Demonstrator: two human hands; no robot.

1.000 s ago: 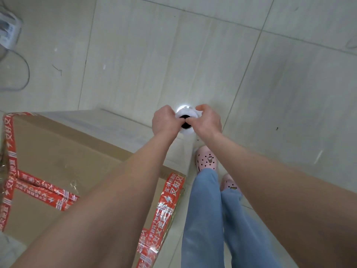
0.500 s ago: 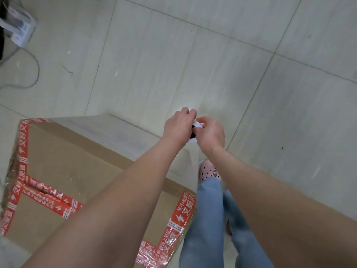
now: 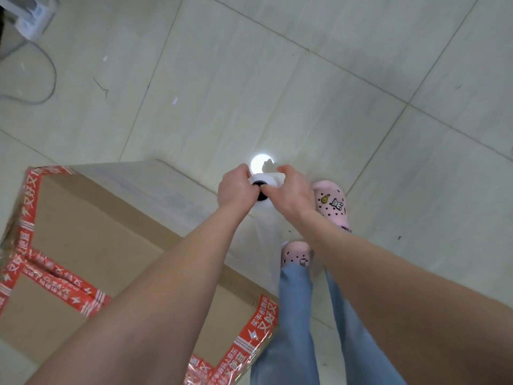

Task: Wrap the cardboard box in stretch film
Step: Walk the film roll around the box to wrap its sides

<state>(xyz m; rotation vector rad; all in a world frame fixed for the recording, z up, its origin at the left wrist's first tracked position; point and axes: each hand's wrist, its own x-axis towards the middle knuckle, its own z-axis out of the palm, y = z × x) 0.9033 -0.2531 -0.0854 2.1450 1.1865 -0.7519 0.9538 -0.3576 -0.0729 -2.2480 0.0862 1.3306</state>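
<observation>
Both hands out in front over a pale tiled floor, left hand and right hand closed together around the top end of a white stretch film roll, seen end-on with its dark core showing. Cardboard box, edged and crossed with red printed tape, standing at near left just beside the roll. Pink clogs and blue jeans below the arms at right.
</observation>
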